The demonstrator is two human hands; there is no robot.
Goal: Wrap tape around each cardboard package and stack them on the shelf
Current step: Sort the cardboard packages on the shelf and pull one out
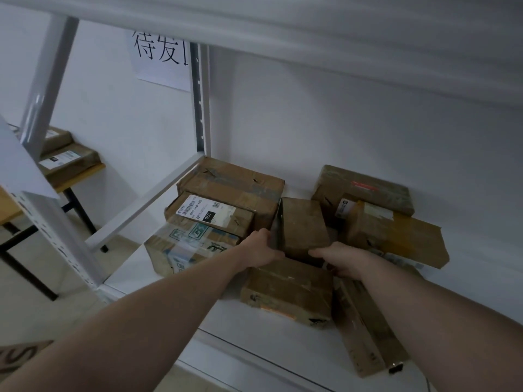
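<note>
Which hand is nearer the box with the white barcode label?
Left. The left hand grips the left edge of the small brown package, just right of and below the labelled box. The right hand grips the package's near right corner, farther off.

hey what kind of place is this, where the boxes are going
Likely a parcel storeroom or dispatch area. A white metal shelf holds taped cardboard packages, one bearing a barcode label; a printed paper sign hangs on the wall, and both hands place a small package.
</note>
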